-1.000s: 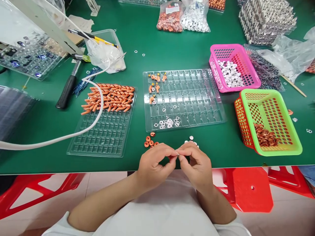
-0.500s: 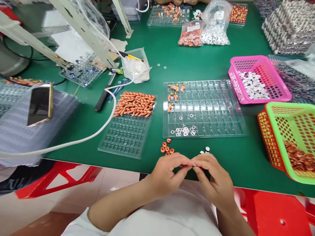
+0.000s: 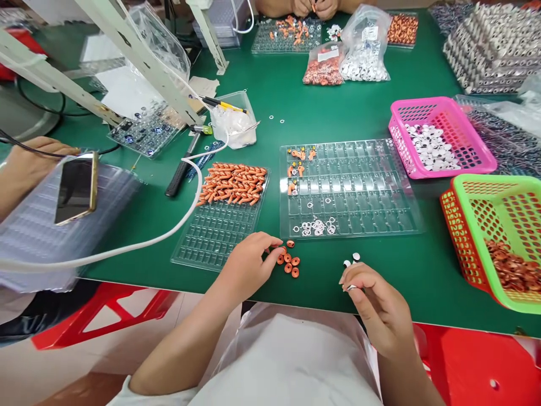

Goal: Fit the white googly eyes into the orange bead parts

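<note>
My left hand (image 3: 249, 265) is at a small cluster of orange rings (image 3: 288, 258) on the green table, thumb and forefinger closed around one ring at the cluster's left side. Closer to my body on the right, my right hand (image 3: 374, 304) pinches a small round white-and-silver cap (image 3: 351, 288) between thumb and fingertips; part of it is hidden. Just beyond those fingers lie a few loose white caps (image 3: 356, 257). A clear compartment tray (image 3: 359, 208) ahead holds thin white washers (image 3: 318, 226) and several orange pieces (image 3: 301, 153).
Left of centre is a tray of orange parts (image 3: 232, 183), crossed by a white cable (image 3: 169, 228). A pink basket (image 3: 477, 144) and a green basket (image 3: 507, 189) stand right. A hammer (image 3: 180, 172) lies left. Other people's hands (image 3: 315, 7) are at the far edge and left side.
My hands, together before, have parted: the left moved left and forward to the orange rings, the right slightly right with the cap. Another person's hand has appeared at the left by the phone.
</note>
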`<state>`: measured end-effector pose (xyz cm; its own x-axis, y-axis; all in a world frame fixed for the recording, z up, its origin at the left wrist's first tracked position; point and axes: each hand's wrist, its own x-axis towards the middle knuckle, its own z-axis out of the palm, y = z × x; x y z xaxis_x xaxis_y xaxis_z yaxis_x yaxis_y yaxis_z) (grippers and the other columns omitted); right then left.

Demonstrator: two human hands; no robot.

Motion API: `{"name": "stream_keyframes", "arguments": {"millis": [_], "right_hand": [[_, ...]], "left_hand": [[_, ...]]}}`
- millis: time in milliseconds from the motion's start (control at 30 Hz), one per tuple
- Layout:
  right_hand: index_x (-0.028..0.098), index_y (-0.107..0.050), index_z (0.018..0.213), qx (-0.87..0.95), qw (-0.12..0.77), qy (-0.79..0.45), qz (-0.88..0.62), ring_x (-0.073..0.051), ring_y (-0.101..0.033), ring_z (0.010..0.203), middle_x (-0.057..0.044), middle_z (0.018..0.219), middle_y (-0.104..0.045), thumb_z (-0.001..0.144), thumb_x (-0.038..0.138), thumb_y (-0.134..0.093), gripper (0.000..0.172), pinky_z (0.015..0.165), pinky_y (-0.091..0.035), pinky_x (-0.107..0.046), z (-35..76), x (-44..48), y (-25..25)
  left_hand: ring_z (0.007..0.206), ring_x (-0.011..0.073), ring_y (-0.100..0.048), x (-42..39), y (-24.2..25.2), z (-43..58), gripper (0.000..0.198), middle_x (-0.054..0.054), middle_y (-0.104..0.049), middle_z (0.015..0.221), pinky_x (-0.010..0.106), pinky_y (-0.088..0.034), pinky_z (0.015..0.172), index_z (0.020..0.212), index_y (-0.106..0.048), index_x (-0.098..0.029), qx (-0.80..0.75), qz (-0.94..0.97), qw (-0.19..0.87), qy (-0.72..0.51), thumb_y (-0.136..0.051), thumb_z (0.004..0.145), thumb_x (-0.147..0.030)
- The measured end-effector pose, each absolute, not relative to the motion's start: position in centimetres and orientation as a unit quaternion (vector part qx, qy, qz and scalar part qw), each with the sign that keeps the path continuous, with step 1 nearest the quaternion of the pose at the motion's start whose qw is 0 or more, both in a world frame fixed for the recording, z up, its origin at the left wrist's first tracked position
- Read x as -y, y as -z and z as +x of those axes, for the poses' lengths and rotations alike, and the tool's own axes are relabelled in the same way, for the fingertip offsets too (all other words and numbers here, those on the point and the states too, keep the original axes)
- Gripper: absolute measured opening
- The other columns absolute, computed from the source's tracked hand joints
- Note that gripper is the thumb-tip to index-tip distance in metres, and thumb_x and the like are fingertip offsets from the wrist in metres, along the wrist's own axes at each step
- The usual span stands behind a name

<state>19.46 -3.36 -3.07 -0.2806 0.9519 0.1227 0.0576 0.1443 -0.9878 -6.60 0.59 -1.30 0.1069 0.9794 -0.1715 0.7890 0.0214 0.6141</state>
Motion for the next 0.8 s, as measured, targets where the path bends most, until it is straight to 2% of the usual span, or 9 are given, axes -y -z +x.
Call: {"name": "stream_keyframes", "arguments": {"millis": [167,300,433,567,800], "right_hand": [[0.021,-0.056,0.095,0.627,0.442,-0.508,-0.392,-0.02,-0.056,0.087,-0.005,0.087,-0.057,0.093,0.011,-0.046,0.014,0.079,-0.045,-0.04,18.9,3.4,3.5],[0.021,-0.059,0.1,0.649,0.432,-0.495,-0.383,-0.021,-0.058,0.092,-0.006,0.091,-0.061,0.091,0.007,-0.049,0.019,0.083,-0.047,-0.041,19.2,3.4,3.8],[0.023,-0.059,0.107,0.688,0.435,-0.443,-0.376,-0.021,-0.06,0.102,-0.008,0.109,-0.064,0.088,0.002,-0.052,0.028,0.088,-0.048,-0.042,19.2,3.1,3.6],[0.023,-0.057,0.11,0.759,0.423,-0.366,-0.334,-0.022,-0.059,0.107,-0.009,0.122,-0.064,0.086,0.002,-0.055,0.032,0.092,-0.047,-0.044,18.2,2.8,3.0],[0.022,-0.056,0.109,0.782,0.402,-0.261,-0.399,-0.024,-0.06,0.104,-0.01,0.124,-0.065,0.086,0.003,-0.054,0.029,0.087,-0.047,-0.045,18.3,3.1,2.4]], "left_hand": [[0.089,0.0202,-0.063,-1.3,1.6,-6.0,0.012,0.003,-0.069,0.091,0.033,-0.048,0.077,0.086,-0.067,-0.02,-0.642,0.689,0.311,-0.126,-0.055,0.088,-0.02],[0.083,0.0187,-0.063,-1.4,1.1,-6.2,0.012,0.002,-0.069,0.089,0.032,-0.048,0.075,0.083,-0.066,-0.021,-0.651,0.665,0.329,-0.16,-0.056,0.089,-0.024],[0.076,0.016,-0.066,-1.2,0.2,-5.0,0.013,0.001,-0.072,0.087,0.028,-0.052,0.07,0.087,-0.066,-0.021,-0.639,0.575,0.447,-0.247,-0.06,0.088,-0.033],[0.073,0.0155,-0.068,-1.0,-0.4,-2.2,0.016,0.003,-0.073,0.084,0.025,-0.055,0.063,0.094,-0.067,-0.018,-0.565,0.515,0.577,-0.286,-0.064,0.085,-0.031],[0.071,0.0132,-0.068,-1.2,-0.2,0.7,0.017,0.003,-0.073,0.084,0.025,-0.057,0.07,0.096,-0.071,-0.016,-0.502,0.482,0.651,-0.303,-0.06,0.086,-0.024]]}}
